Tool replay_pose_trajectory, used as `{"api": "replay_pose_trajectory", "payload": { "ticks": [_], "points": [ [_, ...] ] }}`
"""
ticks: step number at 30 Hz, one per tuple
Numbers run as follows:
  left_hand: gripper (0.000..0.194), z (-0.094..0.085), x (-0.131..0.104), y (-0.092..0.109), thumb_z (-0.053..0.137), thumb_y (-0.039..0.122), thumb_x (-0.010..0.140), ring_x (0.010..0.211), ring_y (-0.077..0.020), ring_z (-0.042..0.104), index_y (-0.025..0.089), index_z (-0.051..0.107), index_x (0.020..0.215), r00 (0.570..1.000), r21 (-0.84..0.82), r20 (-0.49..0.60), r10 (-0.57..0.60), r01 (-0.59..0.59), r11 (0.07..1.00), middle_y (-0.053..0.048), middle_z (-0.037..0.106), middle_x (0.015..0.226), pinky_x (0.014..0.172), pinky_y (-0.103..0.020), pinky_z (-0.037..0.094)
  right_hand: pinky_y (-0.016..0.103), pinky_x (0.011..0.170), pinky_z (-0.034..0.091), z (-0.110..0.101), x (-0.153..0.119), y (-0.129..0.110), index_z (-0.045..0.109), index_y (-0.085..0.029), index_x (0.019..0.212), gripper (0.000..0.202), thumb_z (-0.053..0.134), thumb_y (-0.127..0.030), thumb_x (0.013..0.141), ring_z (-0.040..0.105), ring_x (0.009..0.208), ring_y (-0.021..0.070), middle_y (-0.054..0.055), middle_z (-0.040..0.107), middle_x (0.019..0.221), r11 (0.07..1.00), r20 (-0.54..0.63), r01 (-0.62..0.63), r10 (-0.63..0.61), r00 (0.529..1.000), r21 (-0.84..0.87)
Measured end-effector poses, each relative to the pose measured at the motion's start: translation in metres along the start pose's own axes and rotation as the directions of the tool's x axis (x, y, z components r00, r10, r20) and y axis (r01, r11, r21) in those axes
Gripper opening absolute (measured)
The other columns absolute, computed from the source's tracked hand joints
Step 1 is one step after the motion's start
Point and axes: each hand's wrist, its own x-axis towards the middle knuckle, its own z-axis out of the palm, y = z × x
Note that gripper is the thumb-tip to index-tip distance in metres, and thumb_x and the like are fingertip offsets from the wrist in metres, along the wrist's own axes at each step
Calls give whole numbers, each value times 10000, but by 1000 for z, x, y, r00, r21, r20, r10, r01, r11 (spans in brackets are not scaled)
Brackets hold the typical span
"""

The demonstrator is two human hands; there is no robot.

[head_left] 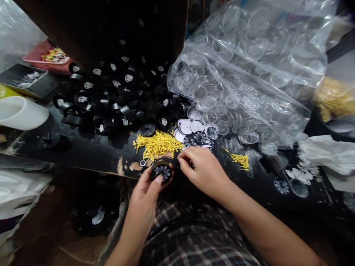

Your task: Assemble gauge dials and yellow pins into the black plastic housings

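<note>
The left hand (145, 197) grips a round black dial (161, 171), its white-marked face turned up. The thumb lies across the dial's near rim and the other fingers curl round its far side and underneath, closed firmly on it. The dial sits at the near edge of the black table (94, 153), just below the heap of yellow pins (158, 144).

The right hand (202, 170) rests palm down on the table, just right of the dial. Its thumb and forefinger are pinched together at the tip nearest the dial, the remaining fingers loosely bent. Whether something small is caught in that pinch cannot be told; the fingertips hide it. They lie close to the dial's right edge, and whether they touch it is unclear.

Taking the yellow pins as the mark: just right of them lies a scatter of printed discs (195, 133), black and white. Behind and left of them is a large pile of black housings (116, 99) spilling from a dark box. Right and behind rises a clear bag (249, 74) full of transparent lenses. A smaller clump of pins (240, 159) lies well to the right, beyond the right hand. Far left sits a white cup (20, 112).
</note>
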Motion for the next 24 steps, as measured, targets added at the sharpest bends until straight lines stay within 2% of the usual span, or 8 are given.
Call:
{"api": "replay_pose_trajectory", "payload": {
  "ticks": [3,6,8,11,13,16,19,24],
  "points": [
    [239,0,3,7,646,239,846,1110,-227,598,205,658,1082,995,-112,-78,56,-65,992,-56,686,1111,969,-349,484,390,752,325,13,19,-6,602,-146,843,211,482,-305,914,565,817,245,83,646,852,947,-46,-4,-11,999,-321],
    [211,2,4,10,629,246,861,1119,-223,595,202,667,1065,992,-167,-103,77,-93,982,-66,696,1092,987,-346,469,386,739,306,21,27,-9,596,-135,852,196,474,-279,908,565,799,250,98,645,834,913,-52,3,-26,998,-408],
    [201,4,5,9,611,250,875,1150,-226,575,200,671,1060,994,-193,-78,75,-89,977,-74,690,1116,1003,-342,453,362,730,297,21,25,-8,586,-150,822,157,488,-246,900,560,794,229,77,645,823,929,-41,17,-35,999,-370],
    [223,8,9,7,622,231,866,1170,-232,562,203,666,1082,999,-233,-22,34,-39,972,-72,678,1153,1008,-344,449,329,716,289,17,16,-5,565,-172,784,143,529,-250,898,546,785,191,31,637,814,974,-29,66,-75,997,-217],
    [235,9,11,5,623,227,864,1162,-237,568,195,664,1092,1000,-244,1,31,-29,969,-74,678,1153,995,-346,462,318,723,288,13,10,-4,572,-178,833,110,579,-276,883,540,810,184,17,635,855,987,-40,100,-106,994,-129],
    [239,9,10,7,588,239,889,1164,-244,566,167,660,1105,997,-247,38,60,-49,968,-98,681,1141,993,-352,464,323,741,287,7,2,-3,579,-174,870,108,598,-280,880,520,834,191,24,621,884,985,-50,127,-133,990,-113],
    [264,7,8,11,552,257,909,1155,-256,573,143,644,1128,996,-263,87,35,-11,965,-132,675,1147,997,-374,460,333,744,285,1,-3,-4,577,-167,806,144,553,-264,910,495,796,187,26,599,815,984,-70,141,-149,986,-108],
    [358,13,11,9,599,259,884,1087,-196,616,272,576,1241,998,-207,16,53,-49,977,-49,692,1117,955,-310,480,307,763,312,-5,-8,-9,582,-173,851,121,521,-238,933,503,820,155,6,598,842,968,-75,185,-175,982,167]
  ]
}}
